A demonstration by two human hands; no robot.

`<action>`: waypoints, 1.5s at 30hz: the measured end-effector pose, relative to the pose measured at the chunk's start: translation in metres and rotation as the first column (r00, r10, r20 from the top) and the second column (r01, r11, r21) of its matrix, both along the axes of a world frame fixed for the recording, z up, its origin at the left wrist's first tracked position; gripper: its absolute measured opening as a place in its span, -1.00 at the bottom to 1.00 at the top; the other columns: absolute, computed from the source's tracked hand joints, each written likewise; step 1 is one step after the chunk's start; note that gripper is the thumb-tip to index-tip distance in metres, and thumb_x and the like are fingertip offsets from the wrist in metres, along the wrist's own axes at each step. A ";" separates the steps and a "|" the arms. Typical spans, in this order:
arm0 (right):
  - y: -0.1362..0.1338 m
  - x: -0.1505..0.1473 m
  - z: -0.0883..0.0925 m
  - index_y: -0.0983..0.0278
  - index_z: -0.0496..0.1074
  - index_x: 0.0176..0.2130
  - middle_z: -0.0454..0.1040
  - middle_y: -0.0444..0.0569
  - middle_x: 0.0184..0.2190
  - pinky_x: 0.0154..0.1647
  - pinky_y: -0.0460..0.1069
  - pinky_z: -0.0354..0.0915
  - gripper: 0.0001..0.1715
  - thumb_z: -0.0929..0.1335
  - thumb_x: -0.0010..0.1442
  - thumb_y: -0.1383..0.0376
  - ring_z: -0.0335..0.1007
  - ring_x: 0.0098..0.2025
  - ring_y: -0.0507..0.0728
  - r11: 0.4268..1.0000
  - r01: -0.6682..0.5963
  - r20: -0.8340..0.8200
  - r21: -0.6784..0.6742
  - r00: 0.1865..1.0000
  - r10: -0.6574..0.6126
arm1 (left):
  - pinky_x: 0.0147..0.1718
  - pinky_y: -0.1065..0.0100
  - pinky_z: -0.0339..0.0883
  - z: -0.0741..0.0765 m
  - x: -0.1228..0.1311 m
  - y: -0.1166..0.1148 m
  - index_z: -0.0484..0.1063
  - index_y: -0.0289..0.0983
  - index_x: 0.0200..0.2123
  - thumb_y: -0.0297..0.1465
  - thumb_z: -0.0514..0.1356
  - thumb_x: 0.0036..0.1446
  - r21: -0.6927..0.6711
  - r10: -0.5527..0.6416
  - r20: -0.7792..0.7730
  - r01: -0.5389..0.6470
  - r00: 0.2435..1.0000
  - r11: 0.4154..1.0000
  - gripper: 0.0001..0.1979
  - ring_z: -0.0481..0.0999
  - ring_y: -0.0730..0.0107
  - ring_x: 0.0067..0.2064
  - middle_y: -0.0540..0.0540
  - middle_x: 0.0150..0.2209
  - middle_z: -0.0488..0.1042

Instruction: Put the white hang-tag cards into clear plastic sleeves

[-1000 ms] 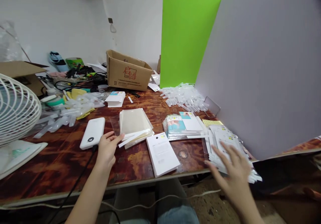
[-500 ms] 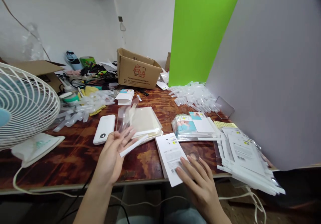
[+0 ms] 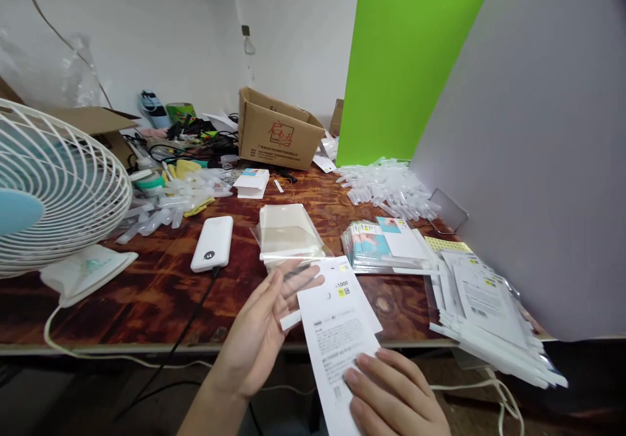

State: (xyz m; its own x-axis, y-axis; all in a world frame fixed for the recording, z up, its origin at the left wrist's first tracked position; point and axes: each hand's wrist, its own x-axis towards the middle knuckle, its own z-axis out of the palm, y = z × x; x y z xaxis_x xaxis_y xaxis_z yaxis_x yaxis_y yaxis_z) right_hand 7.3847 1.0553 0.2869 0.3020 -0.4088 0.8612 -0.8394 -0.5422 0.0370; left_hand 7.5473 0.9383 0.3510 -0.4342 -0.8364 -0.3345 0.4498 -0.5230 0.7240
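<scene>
Cardboard box (image 3: 276,133) open | clear bags (image 3: 288,232) stacked | right hand (image 3: 394,393) grips white card (image 3: 337,332)

My card (image 3: 337,338): white, black print, yellow sticker. Bench (image 3: 122,312): dark red-brown swirled wood grain. Bright green panel (image 3: 405,64), pale grey panel (image 3: 528,130). Fan (image 3: 63,188): white wire guard, pale blue hub.
</scene>
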 end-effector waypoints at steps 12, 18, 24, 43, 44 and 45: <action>-0.006 0.009 0.026 0.21 0.50 -0.29 0.59 -0.25 -0.21 0.24 -0.02 0.21 -0.71 0.22 0.34 0.36 0.51 -0.09 -0.01 0.990 -0.035 -0.090 0.133 0.995 0.048 | -0.05 0.24 0.40 0.000 0.005 0.007 0.44 -0.26 0.04 -0.31 0.13 0.23 0.027 -0.050 0.033 0.049 0.998 0.998 -0.67 0.49 0.11 0.08 -0.22 0.01 0.55; -0.013 0.004 0.007 0.26 0.50 -0.15 0.51 0.03 -0.03 0.11 0.10 0.26 -0.70 0.20 0.33 0.39 0.32 0.15 0.16 0.993 0.108 0.044 0.054 0.993 -0.110 | 0.15 0.15 0.22 -0.008 -0.002 0.039 0.48 -0.17 0.05 -0.31 0.18 0.20 0.068 -0.214 -0.067 0.219 0.974 0.973 -0.65 0.42 0.10 0.14 -0.15 0.04 0.54; -0.010 0.007 -0.004 0.13 0.43 0.01 0.25 0.01 0.22 0.16 0.15 0.19 -0.70 0.28 0.29 0.26 0.14 0.23 0.21 0.969 0.130 0.128 0.209 0.979 -0.158 | 0.24 0.11 0.09 -0.018 0.007 0.049 0.47 -0.10 0.07 -0.20 0.18 0.18 -0.057 -0.266 0.065 0.270 0.962 0.961 -0.61 0.33 0.09 0.21 -0.09 0.11 0.48; 0.049 -0.068 0.014 0.18 0.49 -0.12 0.47 -0.09 0.02 0.14 0.00 0.28 -0.78 0.37 0.20 0.28 0.43 0.00 0.11 0.891 0.311 0.351 0.332 0.835 -0.423 | -0.14 0.24 0.40 -0.012 -0.027 0.031 0.48 -0.27 0.02 -0.02 0.03 0.21 -0.359 -0.632 0.387 0.741 0.671 0.568 -0.47 0.58 0.19 -0.15 -0.23 -0.09 0.59; 0.050 -0.079 0.013 0.18 0.49 -0.13 0.47 -0.07 0.01 0.15 0.07 0.26 -0.79 0.38 0.18 0.28 0.42 0.00 0.15 0.868 0.388 0.400 0.308 0.776 -0.489 | -0.21 0.27 0.40 -0.012 -0.021 0.014 0.52 -0.26 -0.06 -0.05 0.01 0.23 -0.386 -0.431 0.562 0.685 0.706 0.618 -0.51 0.59 0.23 -0.23 -0.19 -0.18 0.62; 0.052 -0.094 0.011 0.18 0.50 -0.14 0.46 -0.05 0.01 0.16 0.15 0.24 -0.78 0.38 0.17 0.25 0.41 0.01 0.20 0.837 0.461 0.435 0.296 0.715 -0.548 | -0.26 0.30 0.39 -0.013 -0.015 -0.005 0.54 -0.22 -0.14 -0.08 0.00 0.24 -0.461 -0.099 0.708 0.564 0.699 0.685 -0.56 0.58 0.26 -0.28 -0.13 -0.27 0.62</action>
State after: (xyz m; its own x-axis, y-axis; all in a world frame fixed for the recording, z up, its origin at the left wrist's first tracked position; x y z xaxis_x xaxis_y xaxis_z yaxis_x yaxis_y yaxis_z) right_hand 7.2906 1.1073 0.2979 -0.4256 -0.5168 0.7428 -0.8693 0.0056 -0.4942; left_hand 7.5324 0.9330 0.3383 -0.6284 -0.7713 -0.1005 -0.2984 0.1197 0.9469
